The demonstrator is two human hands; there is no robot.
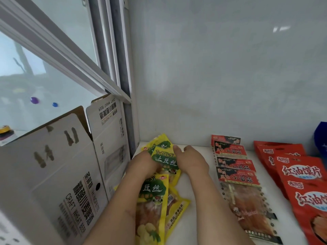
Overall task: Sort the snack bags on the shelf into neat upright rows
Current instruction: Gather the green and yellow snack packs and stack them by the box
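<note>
Several yellow-and-green snack bags lie in a loose overlapping pile on the left of the white shelf (196, 191). My left hand (144, 163) and my right hand (192, 160) hold one yellow bag (165, 160) between them near the back of the pile. Another yellow bag (152, 206) lies in front, over my left forearm's side. A row of red-and-black bags (236, 175) lies overlapped in the middle. Larger red bags (300, 174) overlap in a row at the right.
An open cardboard beer carton (70, 174) stands just left of the shelf, its flaps up. The shelf's white back wall (221, 85) rises behind the bags. A blue object (321, 138) shows at the right edge. Glass window panes fill the upper left.
</note>
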